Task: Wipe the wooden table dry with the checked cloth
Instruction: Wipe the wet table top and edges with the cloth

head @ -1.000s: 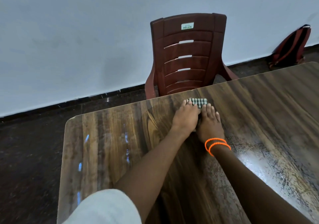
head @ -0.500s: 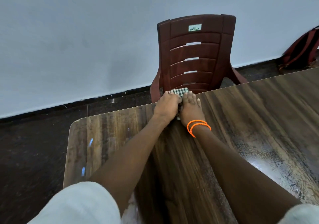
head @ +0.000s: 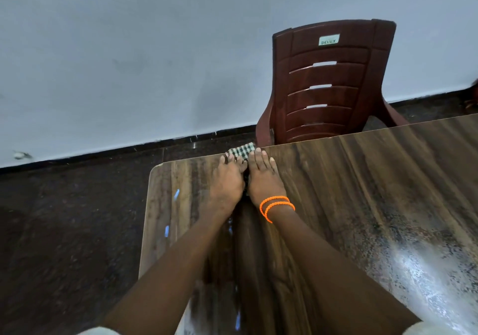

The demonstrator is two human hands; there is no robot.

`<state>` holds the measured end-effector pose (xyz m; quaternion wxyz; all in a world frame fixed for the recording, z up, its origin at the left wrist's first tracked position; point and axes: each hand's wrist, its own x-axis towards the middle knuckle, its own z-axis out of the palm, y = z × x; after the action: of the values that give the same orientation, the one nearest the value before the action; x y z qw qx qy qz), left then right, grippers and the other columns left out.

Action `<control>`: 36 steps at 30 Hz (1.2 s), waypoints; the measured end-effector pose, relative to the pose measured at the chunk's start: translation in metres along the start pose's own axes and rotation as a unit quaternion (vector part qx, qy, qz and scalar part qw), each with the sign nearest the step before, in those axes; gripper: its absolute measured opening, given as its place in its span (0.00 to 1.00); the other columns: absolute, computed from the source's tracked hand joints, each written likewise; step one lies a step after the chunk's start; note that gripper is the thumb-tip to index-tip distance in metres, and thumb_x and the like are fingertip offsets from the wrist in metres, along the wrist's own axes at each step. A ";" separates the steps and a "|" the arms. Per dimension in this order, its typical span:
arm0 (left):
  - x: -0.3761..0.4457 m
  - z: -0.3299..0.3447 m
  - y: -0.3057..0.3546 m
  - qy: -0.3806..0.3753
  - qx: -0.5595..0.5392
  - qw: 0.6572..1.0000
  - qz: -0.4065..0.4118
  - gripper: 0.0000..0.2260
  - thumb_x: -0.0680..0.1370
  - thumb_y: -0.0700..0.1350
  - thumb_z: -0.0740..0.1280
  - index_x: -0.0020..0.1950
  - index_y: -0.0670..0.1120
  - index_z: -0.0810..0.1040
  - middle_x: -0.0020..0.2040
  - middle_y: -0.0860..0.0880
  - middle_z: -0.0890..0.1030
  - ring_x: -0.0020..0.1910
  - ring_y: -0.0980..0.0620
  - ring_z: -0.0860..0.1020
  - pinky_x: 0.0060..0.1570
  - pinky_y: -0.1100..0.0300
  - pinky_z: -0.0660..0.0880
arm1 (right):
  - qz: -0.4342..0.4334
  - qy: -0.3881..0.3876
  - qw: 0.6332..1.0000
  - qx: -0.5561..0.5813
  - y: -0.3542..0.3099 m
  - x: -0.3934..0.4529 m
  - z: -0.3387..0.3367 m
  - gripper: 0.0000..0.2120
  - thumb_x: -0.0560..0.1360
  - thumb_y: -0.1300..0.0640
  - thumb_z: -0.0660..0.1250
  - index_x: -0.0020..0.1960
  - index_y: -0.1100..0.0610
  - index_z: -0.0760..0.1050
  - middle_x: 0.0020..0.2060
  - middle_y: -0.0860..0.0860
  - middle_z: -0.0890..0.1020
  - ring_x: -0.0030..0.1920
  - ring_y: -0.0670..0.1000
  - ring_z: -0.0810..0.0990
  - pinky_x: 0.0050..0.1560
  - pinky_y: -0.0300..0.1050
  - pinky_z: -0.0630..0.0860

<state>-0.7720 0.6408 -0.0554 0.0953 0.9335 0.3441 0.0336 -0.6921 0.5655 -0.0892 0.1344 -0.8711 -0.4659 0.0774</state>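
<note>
Both hands, left hand (head: 227,182) beside right hand (head: 263,179), press the checked cloth (head: 241,150) flat at the bench (head: 362,179) far edge.

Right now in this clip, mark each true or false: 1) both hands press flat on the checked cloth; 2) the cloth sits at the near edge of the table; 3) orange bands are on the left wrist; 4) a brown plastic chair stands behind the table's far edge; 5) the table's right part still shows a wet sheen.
1) True: the left hand and right hand lie flat, side by side, on the checked cloth.
2) False: the cloth is at the far edge of the wooden table, poking past it.
3) False: the orange bands circle the right wrist.
4) True: the brown chair stands just beyond it.
5) True: a speckled wet sheen shows there.
</note>
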 end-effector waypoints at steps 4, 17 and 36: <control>-0.040 0.015 0.004 -0.018 -0.002 1.000 -0.001 0.20 0.78 0.41 0.58 0.70 0.49 0.71 0.70 0.45 0.70 0.71 0.43 0.63 0.62 0.53 0.70 | -0.030 -0.005 0.999 0.024 0.003 -0.046 -0.002 0.34 0.78 0.59 0.59 0.78 0.61 0.47 0.79 0.58 0.48 0.78 0.54 0.45 0.76 0.48 0.39; -0.006 -0.005 0.040 -0.015 -0.056 0.996 0.074 0.10 0.78 0.41 0.61 0.56 0.46 0.79 0.55 0.42 0.77 0.56 0.41 0.75 0.53 0.52 0.74 | 0.116 -0.006 0.993 -0.008 0.024 -0.035 -0.019 0.32 0.79 0.59 0.56 0.78 0.63 0.46 0.78 0.60 0.49 0.78 0.57 0.47 0.76 0.52 0.44; -0.144 0.002 -0.036 -0.011 0.021 0.994 0.107 0.21 0.70 0.41 0.62 0.62 0.49 0.80 0.58 0.46 0.81 0.61 0.42 0.77 0.63 0.52 0.72 | -0.028 -0.017 0.999 -0.013 -0.045 -0.138 0.029 0.29 0.72 0.59 0.59 0.73 0.62 0.65 0.73 0.60 0.67 0.73 0.57 0.66 0.73 0.51 0.56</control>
<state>-0.9040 0.5741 -0.0642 0.0756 0.9670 0.2417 0.0267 -0.8116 0.4788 -0.1020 0.1169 -0.8580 -0.4934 0.0822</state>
